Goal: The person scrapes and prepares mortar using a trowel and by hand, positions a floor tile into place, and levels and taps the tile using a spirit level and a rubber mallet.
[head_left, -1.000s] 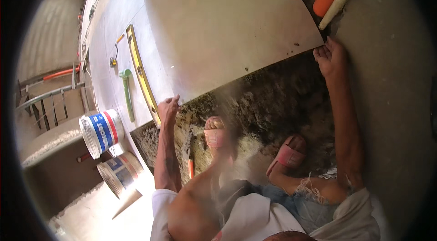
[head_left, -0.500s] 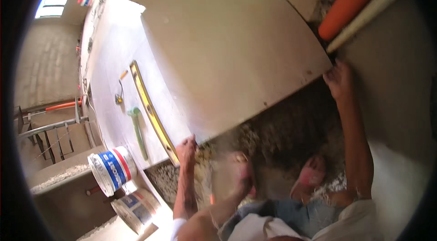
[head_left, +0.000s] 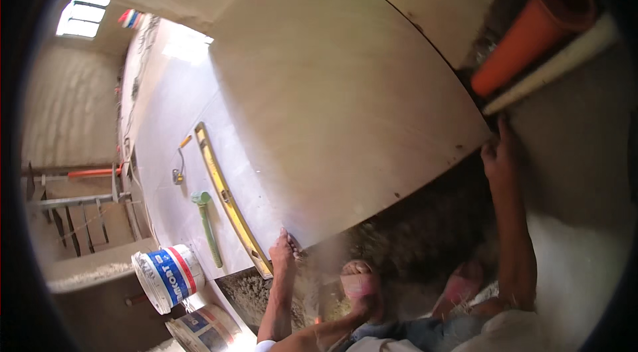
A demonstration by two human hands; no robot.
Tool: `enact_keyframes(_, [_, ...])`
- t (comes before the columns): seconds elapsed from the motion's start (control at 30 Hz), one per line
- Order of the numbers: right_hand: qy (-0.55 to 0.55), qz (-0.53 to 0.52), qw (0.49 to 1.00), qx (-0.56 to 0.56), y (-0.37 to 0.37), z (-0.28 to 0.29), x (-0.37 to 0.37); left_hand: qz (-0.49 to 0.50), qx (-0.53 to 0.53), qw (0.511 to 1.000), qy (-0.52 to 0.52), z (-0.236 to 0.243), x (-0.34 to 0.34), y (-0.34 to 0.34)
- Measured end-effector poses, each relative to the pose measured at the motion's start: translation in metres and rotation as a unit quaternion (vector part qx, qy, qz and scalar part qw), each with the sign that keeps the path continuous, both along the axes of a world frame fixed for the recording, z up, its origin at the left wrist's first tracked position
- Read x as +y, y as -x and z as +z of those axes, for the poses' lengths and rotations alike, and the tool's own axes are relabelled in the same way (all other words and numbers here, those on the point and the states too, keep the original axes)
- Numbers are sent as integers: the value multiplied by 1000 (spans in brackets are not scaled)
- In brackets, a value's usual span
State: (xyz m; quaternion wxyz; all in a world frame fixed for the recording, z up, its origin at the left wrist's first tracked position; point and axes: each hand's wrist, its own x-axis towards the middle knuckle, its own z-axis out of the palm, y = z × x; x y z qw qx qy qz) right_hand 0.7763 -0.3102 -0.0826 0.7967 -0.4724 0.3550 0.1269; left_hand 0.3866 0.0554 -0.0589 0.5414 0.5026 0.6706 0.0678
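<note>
A large beige tile [head_left: 345,106] lies in front of me, its near edge over a dark, rough bed of mortar [head_left: 425,199]. My left hand [head_left: 284,249] is at the near left part of that edge, fingers bent against it and one finger pointing forward. At the near right corner, beside the wall, is my right hand [head_left: 500,153]. Its index finger is stretched forward and the thumb stands apart; nothing is held in it. Left of the tile a yellow spirit level [head_left: 227,196], a green mallet [head_left: 207,226] and a small trowel [head_left: 181,159] rest on pale tiles.
An orange pipe [head_left: 525,33] and a pale pipe [head_left: 551,66] stand by the right wall [head_left: 571,173]. Two paint buckets, one upright-labelled white bucket [head_left: 169,275] and a dusty bucket [head_left: 206,329], are at the lower left. A metal railing [head_left: 80,200] lies beyond them.
The view has shifted, so the tile and tools appear lower. My right hand's index finger now reaches farther forward along the wall. My left hand remains at the near edge.
</note>
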Motion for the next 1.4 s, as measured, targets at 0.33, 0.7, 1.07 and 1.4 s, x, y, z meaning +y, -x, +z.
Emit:
enact_keyframes(0.33, [-74,-76,994,10,-3,-13,0,-72,-33,997,-24,-5,6,0])
enact_keyframes(0.7, [-56,-124,990,43,-11,-20,-8,-91,-27,995,-36,-3,-2,-3])
enact_keyframes(1.07, [-63,-73,995,34,-3,-51,2,-112,-31,992,-54,-3,12,17])
enact_keyframes(1.4, [-2,30,999,-21,-6,-76,-25,-122,-37,989,-82,-4,7,12])
